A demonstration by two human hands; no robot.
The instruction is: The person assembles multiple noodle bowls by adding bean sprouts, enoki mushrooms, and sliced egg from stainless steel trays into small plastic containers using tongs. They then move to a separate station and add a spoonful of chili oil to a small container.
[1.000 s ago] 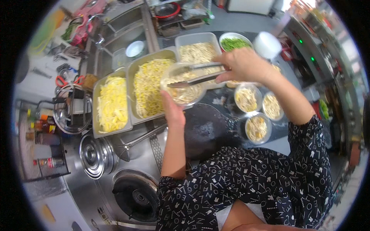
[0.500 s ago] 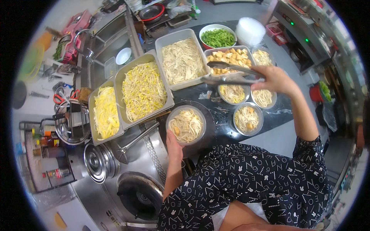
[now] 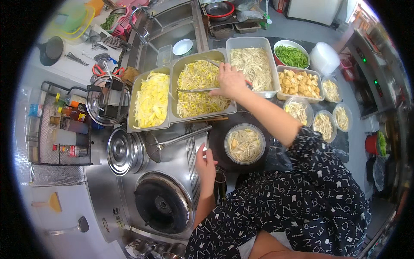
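My right hand [image 3: 231,81] grips metal tongs [image 3: 195,90], their arms spread over a tray of yellow-headed bean sprouts [image 3: 202,105]. Beside it on the left is a tray of shredded yellow-white vegetable [image 3: 152,100]; on the right, a tray of pale thin strips [image 3: 251,64]. My left hand [image 3: 206,164] is empty with its fingers apart, over the steel counter edge. Just right of it, a round clear bowl [image 3: 244,144] holds pale strips, sprouts and a tofu piece. Farther right sits a tray of fried tofu cubes [image 3: 298,83].
Several filled clear bowls [image 3: 323,125] stand at the right, below a stack of clear containers [image 3: 324,57]. Green vegetable pieces fill a bowl [image 3: 292,56]. A black burner [image 3: 163,203], a steel lid [image 3: 120,150] and a long-handled strainer [image 3: 183,137] are at the left.
The view has shifted. My right hand has carried the tongs leftward from beside the tofu tray to the bean sprouts. My left hand has let go of the near bowl.
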